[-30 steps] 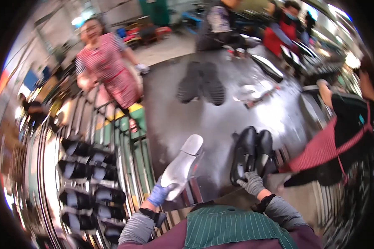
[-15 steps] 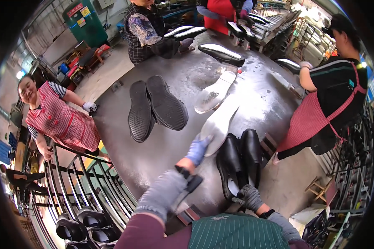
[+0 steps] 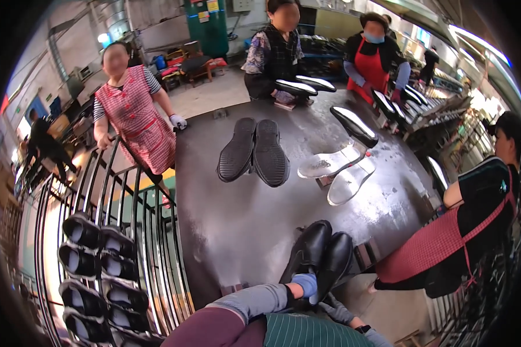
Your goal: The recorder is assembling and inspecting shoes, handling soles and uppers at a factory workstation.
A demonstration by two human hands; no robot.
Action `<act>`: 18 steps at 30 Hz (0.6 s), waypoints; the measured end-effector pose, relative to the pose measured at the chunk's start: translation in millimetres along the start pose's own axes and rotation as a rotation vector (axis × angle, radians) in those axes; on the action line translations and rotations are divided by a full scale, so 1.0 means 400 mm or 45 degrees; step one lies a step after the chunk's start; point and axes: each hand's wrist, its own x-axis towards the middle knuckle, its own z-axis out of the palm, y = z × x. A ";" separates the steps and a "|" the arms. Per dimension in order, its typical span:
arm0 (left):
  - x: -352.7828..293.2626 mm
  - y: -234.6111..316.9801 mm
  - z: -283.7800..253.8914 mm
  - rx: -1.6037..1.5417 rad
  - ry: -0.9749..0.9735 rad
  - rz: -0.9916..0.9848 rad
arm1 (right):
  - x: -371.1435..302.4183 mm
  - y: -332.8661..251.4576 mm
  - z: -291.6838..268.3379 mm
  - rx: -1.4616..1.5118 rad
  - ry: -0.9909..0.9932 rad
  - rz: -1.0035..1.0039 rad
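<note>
A pair of glossy black shoes, a left shoe (image 3: 308,246) and a right shoe (image 3: 337,260), lies toes away at the table's near edge. My left hand (image 3: 305,284), in a blue glove, is closed at the heel end of the pair, by the shoe openings. Close beside it, my right hand (image 3: 337,309), in a grey glove, is curled at the heel of the right shoe, partly hidden. Farther off lie two pale soles, a far sole (image 3: 324,164) and a near sole (image 3: 352,185), overlapping. Two black ridged shoe bottoms, left (image 3: 236,151) and right (image 3: 271,153), face up.
The dark metal table (image 3: 226,231) spreads ahead. A black shoe with a white bottom (image 3: 356,127) lies at its far right. A rack (image 3: 136,214) holding several black shoes (image 3: 81,260) stands at left. Co-workers stand around: one in a checked apron (image 3: 136,110), another at right (image 3: 474,214).
My left hand has let go of the pale sole and come back to the black shoes. That sole now lies flat by the other. My view has tilted up and turned.
</note>
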 end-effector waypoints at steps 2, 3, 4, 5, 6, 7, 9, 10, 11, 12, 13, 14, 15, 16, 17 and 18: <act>-0.059 0.002 -0.030 -0.181 0.229 -0.144 | -0.091 0.061 -0.129 0.090 -0.240 -0.310; -0.095 0.020 -0.096 -0.247 0.195 -0.107 | -0.129 0.242 -0.160 -0.297 -0.022 -0.473; -0.154 0.036 -0.142 -0.278 0.200 -0.144 | -0.139 0.299 -0.168 -0.120 0.071 0.412; -0.202 0.037 -0.173 -0.326 0.195 -0.198 | -0.118 0.317 -0.204 -0.141 0.028 0.399; -0.247 0.041 -0.200 -0.360 0.180 -0.194 | -0.110 0.344 -0.245 -0.262 0.026 0.373; -0.294 0.036 -0.206 -0.402 0.165 -0.192 | -0.108 0.370 -0.286 -0.389 0.019 0.347; -0.394 -0.006 -0.149 -0.359 0.284 -0.207 | -0.115 0.413 -0.362 -0.672 -0.051 0.279; -0.453 -0.001 -0.141 -0.376 0.326 -0.236 | -0.127 0.436 -0.404 -0.821 -0.099 0.245; -0.514 0.018 -0.143 -0.401 0.370 -0.276 | -0.134 0.456 -0.450 -0.974 -0.159 0.201; -0.576 0.048 -0.147 -0.536 0.476 -0.309 | -0.137 0.471 -0.486 -1.123 -0.225 0.150; -0.639 0.075 -0.140 -0.663 0.595 -0.355 | -0.122 0.474 -0.516 -1.269 -0.295 0.080; -0.693 0.090 -0.103 -0.778 0.696 -0.412 | -0.083 0.466 -0.532 -1.409 -0.362 -0.012; -0.745 0.103 -0.063 -0.883 0.797 -0.463 | -0.041 0.456 -0.534 -1.540 -0.422 -0.105; -0.808 0.140 -0.044 -0.961 0.882 -0.583 | -0.014 0.454 -0.525 -1.654 -0.472 -0.189; -0.859 0.155 0.035 -1.285 1.015 -0.524 | 0.007 0.453 -0.513 -1.763 -0.526 -0.284; -0.907 0.197 0.053 -1.443 1.083 -0.533 | 0.024 0.454 -0.507 -1.863 -0.551 -0.354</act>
